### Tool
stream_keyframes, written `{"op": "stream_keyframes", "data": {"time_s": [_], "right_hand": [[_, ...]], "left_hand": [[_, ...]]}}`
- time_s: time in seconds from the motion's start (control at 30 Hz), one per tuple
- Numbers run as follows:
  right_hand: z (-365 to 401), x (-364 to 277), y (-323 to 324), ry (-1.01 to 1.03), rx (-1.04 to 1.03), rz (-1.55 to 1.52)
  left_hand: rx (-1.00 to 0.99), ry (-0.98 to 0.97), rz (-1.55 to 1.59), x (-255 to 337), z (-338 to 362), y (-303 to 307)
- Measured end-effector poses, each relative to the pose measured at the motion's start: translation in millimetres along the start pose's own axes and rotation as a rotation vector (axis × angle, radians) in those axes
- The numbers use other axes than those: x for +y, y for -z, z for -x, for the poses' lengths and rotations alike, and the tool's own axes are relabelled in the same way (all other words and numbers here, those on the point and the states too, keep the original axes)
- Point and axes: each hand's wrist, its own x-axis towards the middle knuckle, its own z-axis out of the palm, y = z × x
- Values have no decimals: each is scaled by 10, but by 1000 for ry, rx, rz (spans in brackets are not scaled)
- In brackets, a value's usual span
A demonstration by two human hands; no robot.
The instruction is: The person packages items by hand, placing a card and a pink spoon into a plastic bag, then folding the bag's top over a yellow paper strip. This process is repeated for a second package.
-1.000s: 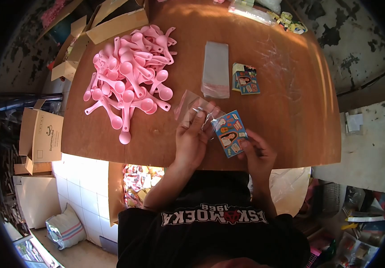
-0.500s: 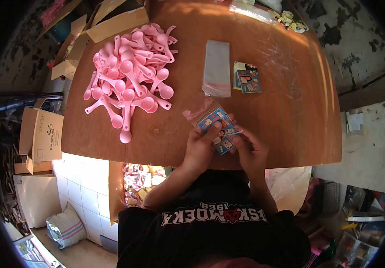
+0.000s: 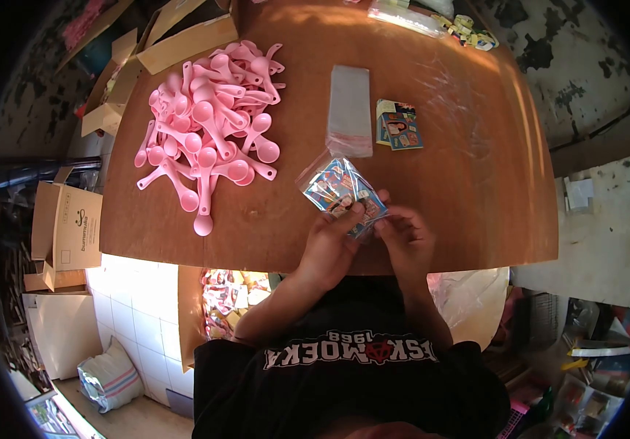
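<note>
A blue printed card in a clear plastic bag (image 3: 337, 179) is tilted above the table's near edge. My left hand (image 3: 329, 249) is closed on its lower part, with the thumb across the front. At the lower right corner, the fingers of my right hand (image 3: 408, 238) pinch the plastic. Just beyond stands a stack of flat clear bags (image 3: 349, 106) with pinkish edges. Next to that lies a small pile of printed cards (image 3: 401, 126). To the left is a heap of pink measuring spoons (image 3: 209, 117), several with a bowl at each end.
The brown wooden table (image 3: 304, 73) curves round in front of me. Open cardboard boxes (image 3: 187, 36) stand at its far left. Thin clear plastic (image 3: 461, 110) lies on the right side. A box of colourful packets (image 3: 238, 293) sits below the near edge.
The bagged card has turned leftward, and its top has moved up and left. The plastic now lies smoother over the card. My right fingers have shifted slightly along its lower right edge.
</note>
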Motion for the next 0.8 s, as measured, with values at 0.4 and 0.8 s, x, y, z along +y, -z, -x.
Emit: {"op": "stream_keyframes", "data": {"time_s": [0.4,0.8], "right_hand": [[-59,-24,-169,236,231,202],[18,-47,28,-192,-31,-215]], "left_hand": [[-78,31,-16,-123,56,-18],[-63,-191,-75,-55,30,-48]]}}
